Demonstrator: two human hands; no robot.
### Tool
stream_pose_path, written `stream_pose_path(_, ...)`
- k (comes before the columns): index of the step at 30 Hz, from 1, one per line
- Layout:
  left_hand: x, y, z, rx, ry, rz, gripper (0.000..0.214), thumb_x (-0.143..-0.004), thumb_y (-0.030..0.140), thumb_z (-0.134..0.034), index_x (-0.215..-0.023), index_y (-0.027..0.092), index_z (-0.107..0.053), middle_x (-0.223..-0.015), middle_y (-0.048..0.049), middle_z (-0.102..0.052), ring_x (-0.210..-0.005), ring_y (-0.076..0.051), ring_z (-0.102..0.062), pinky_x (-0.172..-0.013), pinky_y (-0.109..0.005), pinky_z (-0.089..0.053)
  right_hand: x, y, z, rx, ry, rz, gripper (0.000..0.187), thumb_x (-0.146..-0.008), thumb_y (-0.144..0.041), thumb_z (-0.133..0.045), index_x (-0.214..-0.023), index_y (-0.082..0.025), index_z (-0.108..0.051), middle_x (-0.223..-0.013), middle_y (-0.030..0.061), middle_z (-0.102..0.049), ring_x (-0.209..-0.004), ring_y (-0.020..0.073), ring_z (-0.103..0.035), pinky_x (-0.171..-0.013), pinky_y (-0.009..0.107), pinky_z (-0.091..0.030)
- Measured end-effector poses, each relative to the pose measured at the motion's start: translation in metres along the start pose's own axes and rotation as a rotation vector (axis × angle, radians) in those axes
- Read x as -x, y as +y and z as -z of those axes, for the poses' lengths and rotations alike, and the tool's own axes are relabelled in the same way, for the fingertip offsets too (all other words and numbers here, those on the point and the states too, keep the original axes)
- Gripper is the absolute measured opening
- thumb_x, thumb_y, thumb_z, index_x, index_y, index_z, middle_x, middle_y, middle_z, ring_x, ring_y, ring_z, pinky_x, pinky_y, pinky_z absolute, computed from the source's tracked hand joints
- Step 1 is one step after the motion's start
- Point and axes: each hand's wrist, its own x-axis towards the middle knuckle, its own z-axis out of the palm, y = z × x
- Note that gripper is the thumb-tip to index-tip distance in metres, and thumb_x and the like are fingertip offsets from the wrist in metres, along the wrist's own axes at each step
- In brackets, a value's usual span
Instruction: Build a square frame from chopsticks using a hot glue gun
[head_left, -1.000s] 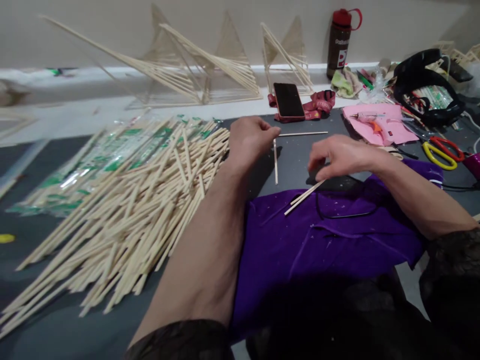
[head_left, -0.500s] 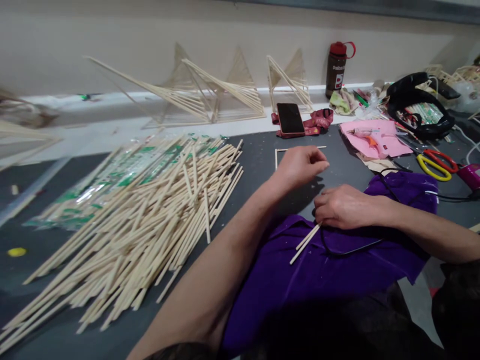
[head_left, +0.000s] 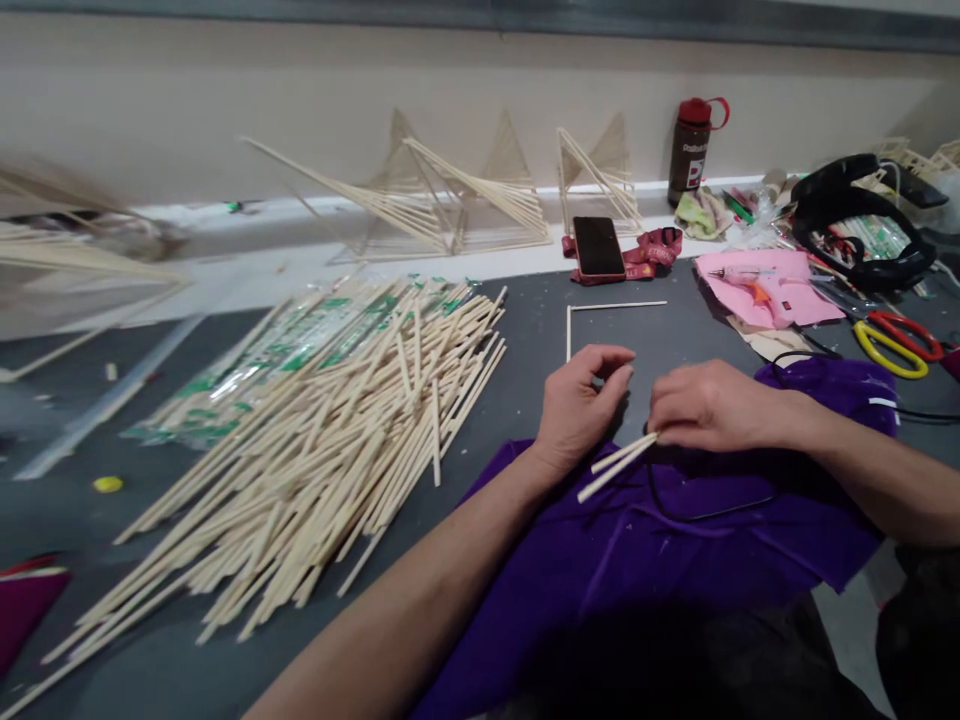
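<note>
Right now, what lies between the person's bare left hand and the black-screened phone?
In the head view, two pale wooden sticks, set in an L shape on the grey tabletop, lie between the left hand and the phone.

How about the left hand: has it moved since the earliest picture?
Yes. Measured against the phone, the left hand has come lower in the view and shifted to the right.
</note>
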Motion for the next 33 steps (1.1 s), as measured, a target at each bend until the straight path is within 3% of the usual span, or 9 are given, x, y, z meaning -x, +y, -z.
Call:
stream_pose_path(5,-0.019,0.015,-0.002,0.341,0.056,0.221,0.024,-0.075,0.020,-0.071,-0.099,0.018,-0.071,-0.078,0.0009,-0.068,-0.068,-0.012,-0.061,-0.060,-0.022,-0.048,-0.019,0.010,0.009,-0.513,0.429,-0.250,0.011,-0.084,-0.026,-0.068,-0.079,-0.017,-0.068,-0.072,-0.0012,-0.064,-0.064,0.0101,-0.054,-0.062,0.025,-0.040)
stream_pose_path(8,-0.036,0.031,-0.001,0.574,0.070,0.349,0.015,-0.078,0.027,-0.073,-0.088,0.017,-0.068,-0.074,0.0009,-0.065,-0.059,-0.010,-0.057,-0.045,-0.019,-0.040,-0.040,0.018,0.008,-0.803,0.505,-0.424,0.018,-0.076,-0.033,-0.072,-0.075,-0.017,-0.064,-0.064,-0.0037,-0.060,-0.055,0.0083,-0.048,-0.053,0.023,-0.035)
stream_pose_path(11,-0.051,0.040,0.001,0.761,0.117,0.469,0.022,-0.081,0.038,-0.073,-0.080,0.017,-0.065,-0.071,0.0010,-0.063,-0.052,-0.007,-0.053,-0.038,-0.017,-0.034,-0.058,0.030,0.005,-0.958,0.517,-0.529,0.026,-0.070,-0.038,-0.078,-0.071,-0.018,-0.062,-0.059,-0.0045,-0.057,-0.051,0.0070,-0.044,-0.047,0.022,-0.028)
stream_pose_path(19,-0.057,0.020,0.010,0.836,0.172,0.542,0.036,-0.051,0.028,-0.093,-0.072,0.014,-0.067,-0.058,0.0042,-0.060,-0.049,-0.005,-0.050,-0.037,-0.014,-0.032,-0.079,0.041,-0.007,-1.001,0.484,-0.576,0.030,-0.065,-0.042,-0.080,-0.070,-0.017,-0.066,-0.063,-0.0017,-0.062,-0.053,0.0074,-0.047,-0.048,0.023,-0.028)
stream_pose_path(25,-0.055,0.014,0.016,0.786,0.204,0.570,0.024,-0.062,0.024,-0.088,-0.072,0.014,-0.069,-0.066,0.0023,-0.066,-0.049,-0.004,-0.052,-0.037,-0.013,-0.032,-0.076,0.050,-0.004,-0.971,0.552,-0.530,0.023,-0.070,-0.038,-0.078,-0.074,-0.017,-0.070,-0.061,-0.0053,-0.055,-0.055,0.0066,-0.042,-0.050,0.023,-0.028)
stream_pose_path(30,-0.053,0.015,0.015,0.791,0.119,0.572,0.020,-0.069,0.022,-0.085,-0.080,0.014,-0.070,-0.063,0.0034,-0.064,-0.043,-0.003,-0.050,-0.035,-0.013,-0.031,-0.064,0.054,0.017,-1.006,0.685,-0.571,0.020,-0.074,-0.025,-0.075,-0.090,-0.017,-0.067,-0.061,-0.0075,-0.056,-0.047,0.0049,-0.042,-0.043,0.021,-0.023)
stream_pose_path(33,-0.050,0.018,0.012,0.775,0.075,0.569,0.026,-0.069,0.019,-0.083,-0.091,0.016,-0.070,-0.061,0.0045,-0.064,-0.041,-0.004,-0.049,-0.034,-0.015,-0.031,-0.056,0.056,0.023,-0.990,0.756,-0.630,0.021,-0.073,-0.019,-0.073,-0.090,-0.018,-0.061,-0.060,-0.0073,-0.059,-0.042,0.0047,-0.043,-0.038,0.019,-0.021)
